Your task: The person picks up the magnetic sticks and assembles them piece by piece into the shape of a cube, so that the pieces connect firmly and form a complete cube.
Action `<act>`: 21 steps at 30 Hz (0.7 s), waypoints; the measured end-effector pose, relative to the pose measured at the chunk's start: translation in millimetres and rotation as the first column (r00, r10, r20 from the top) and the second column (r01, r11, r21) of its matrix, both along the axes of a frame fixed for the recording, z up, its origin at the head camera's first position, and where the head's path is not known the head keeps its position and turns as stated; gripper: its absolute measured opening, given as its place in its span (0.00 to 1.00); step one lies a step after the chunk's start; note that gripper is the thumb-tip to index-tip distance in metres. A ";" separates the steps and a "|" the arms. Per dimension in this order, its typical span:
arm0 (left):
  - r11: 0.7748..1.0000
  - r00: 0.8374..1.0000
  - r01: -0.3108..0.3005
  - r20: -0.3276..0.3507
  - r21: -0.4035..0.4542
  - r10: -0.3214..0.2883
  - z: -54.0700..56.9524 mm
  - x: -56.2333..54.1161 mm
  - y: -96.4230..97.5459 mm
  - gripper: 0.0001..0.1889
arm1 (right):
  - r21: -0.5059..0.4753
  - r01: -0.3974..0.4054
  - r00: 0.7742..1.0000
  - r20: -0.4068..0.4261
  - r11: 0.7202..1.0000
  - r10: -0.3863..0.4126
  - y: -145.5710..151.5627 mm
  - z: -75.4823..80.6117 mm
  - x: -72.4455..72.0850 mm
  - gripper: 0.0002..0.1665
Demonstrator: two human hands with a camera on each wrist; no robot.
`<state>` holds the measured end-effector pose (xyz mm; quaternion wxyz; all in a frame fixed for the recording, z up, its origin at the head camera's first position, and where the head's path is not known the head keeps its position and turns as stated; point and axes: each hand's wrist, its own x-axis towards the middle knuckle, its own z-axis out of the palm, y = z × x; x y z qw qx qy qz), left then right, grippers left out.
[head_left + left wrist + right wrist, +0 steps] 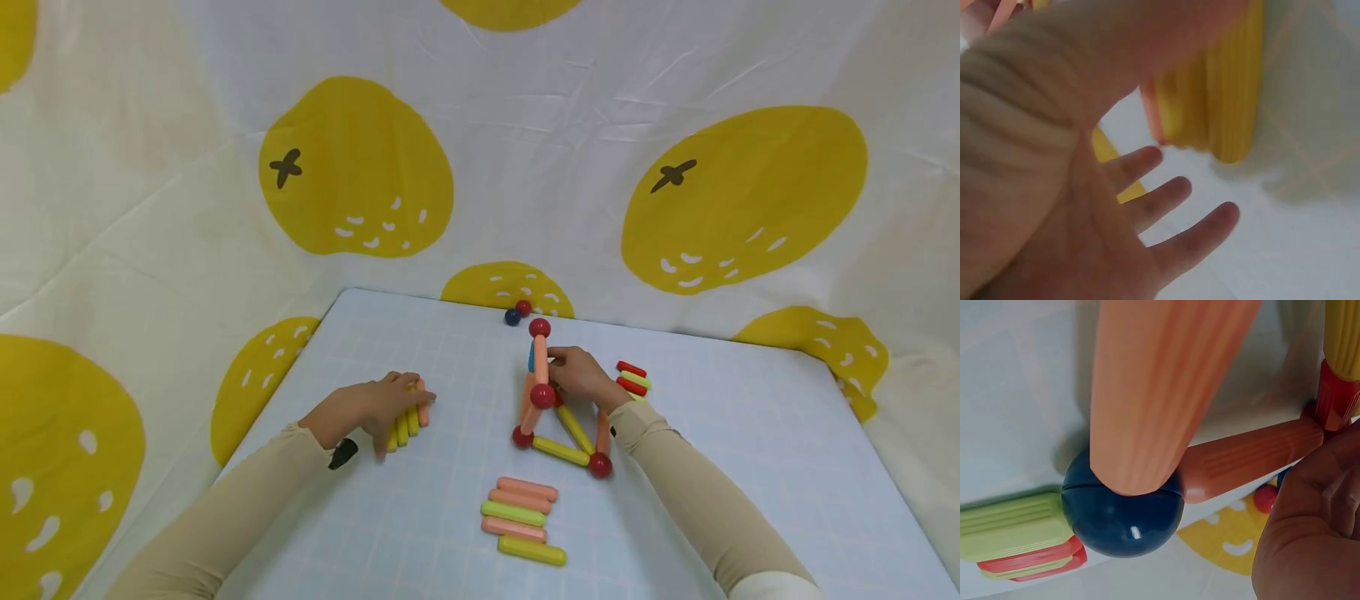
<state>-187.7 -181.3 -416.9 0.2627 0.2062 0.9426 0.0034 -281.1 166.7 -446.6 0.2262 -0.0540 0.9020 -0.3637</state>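
Observation:
A frame of ball-and-rod building pieces stands at the middle right, with red balls, pink rods and yellow rods. My right hand is behind its upright part, fingers curled at a joint by a red rod; the fingertips are partly hidden. A dark blue ball joins pink rods near that wrist. On the left, my left hand spreads over a row of yellow rods with a pink rod at its right end. Three fingers show straight beside the rods in the left wrist view.
Several loose pink, lime and yellow rods lie in a stack at the front centre. Red and lime rods lie right of the right hand. A red ball and a dark blue ball rest at the table's back edge.

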 end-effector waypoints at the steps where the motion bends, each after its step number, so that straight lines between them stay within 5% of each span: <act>1: 1.000 1.000 -0.012 -0.007 0.001 0.012 -1.9 -0.3 -0.5 0.58 | 0.004 0.000 1.000 0.002 1.000 0.000 -0.2 0.4 -0.1 0.32; 7: 0.999 0.998 -0.028 -0.057 0.030 0.029 -10.7 -2.0 1.2 0.47 | -0.002 -0.006 1.000 0.002 1.000 0.006 -1.5 4.0 0.9 0.32; 14: 0.992 0.999 -0.025 -0.030 0.126 0.029 -17.4 -1.8 12.8 0.39 | 0.005 -0.004 1.000 0.009 1.000 0.004 -1.8 4.9 0.8 0.33; 21: 0.998 0.990 0.042 -0.140 0.047 -0.035 -33.2 9.5 46.3 0.41 | 0.012 0.022 0.999 0.031 1.000 -0.022 -1.9 3.2 2.2 0.33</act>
